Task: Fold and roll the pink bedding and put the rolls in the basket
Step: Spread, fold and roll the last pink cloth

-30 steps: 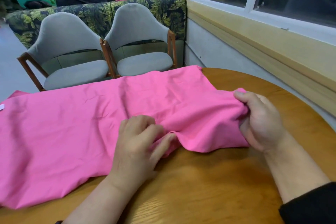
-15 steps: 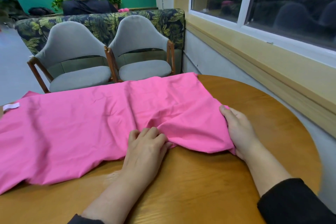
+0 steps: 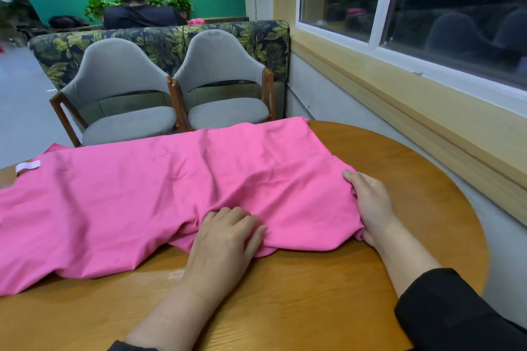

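Note:
The pink bedding (image 3: pixel 148 196) lies spread and wrinkled across the round wooden table (image 3: pixel 413 179), with a white label at its far left corner. My left hand (image 3: pixel 225 239) grips the near hem at the middle, fingers curled into a bunched fold. My right hand (image 3: pixel 370 205) holds the cloth's right edge, thumb on top and fingers tucked under the fabric. No basket is in view.
Two grey chairs (image 3: pixel 222 85) stand just beyond the table's far edge, backed by a leaf-patterned sofa (image 3: pixel 159 43). A person (image 3: pixel 134 6) sits behind it facing away. A wall and window ledge (image 3: pixel 399 111) run close along the right.
Both hands have lowered the lifted near edge of the bedding onto the table. My right hand has drawn in to the left along the cloth's right edge, and the view has tilted up.

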The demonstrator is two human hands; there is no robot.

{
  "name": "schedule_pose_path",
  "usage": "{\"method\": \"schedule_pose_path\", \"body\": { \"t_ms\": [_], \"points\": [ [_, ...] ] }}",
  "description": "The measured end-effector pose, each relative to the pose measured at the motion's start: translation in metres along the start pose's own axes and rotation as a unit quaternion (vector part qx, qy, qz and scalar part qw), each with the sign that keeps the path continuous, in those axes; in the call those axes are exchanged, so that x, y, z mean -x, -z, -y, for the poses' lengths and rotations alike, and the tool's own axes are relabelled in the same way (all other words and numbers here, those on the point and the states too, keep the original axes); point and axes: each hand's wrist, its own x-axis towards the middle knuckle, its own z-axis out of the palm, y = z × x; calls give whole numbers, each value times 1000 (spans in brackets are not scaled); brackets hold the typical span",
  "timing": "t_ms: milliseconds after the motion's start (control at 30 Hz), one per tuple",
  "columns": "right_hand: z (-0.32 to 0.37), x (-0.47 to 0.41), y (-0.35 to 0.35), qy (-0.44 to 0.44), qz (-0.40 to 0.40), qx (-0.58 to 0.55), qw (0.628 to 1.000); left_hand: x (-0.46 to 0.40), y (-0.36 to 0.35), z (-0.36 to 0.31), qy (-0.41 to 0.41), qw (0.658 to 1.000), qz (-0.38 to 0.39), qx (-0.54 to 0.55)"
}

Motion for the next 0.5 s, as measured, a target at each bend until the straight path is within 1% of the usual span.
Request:
{"method": "schedule_pose_path", "body": {
  "t_ms": [67,100,133,200,233,300,400,467,500],
  "points": [
    [0,2,-1,12,6,9,1000,-1,-1,1,16,999,31,-9],
    [2,3,-3,24,13,33,999,-2,-2,2,29,999,40,-6],
    [3,3,-3,44,22,84,995,-3,-3,2,43,998,44,0],
    [6,2,-2,78,33,218,972,-5,-4,5,66,997,50,8],
    [7,0,0,75,35,254,964,-5,-5,7,72,996,53,8],
    [14,0,5,49,57,262,962,-6,-8,11,76,995,62,3],
    [26,-1,10,69,68,291,952,-7,-9,10,74,995,67,-3],
    [34,1,11,86,57,277,955,-8,-5,7,53,998,37,3],
    [37,2,12,97,45,256,961,-8,-1,4,31,999,6,18]
  ]
}}
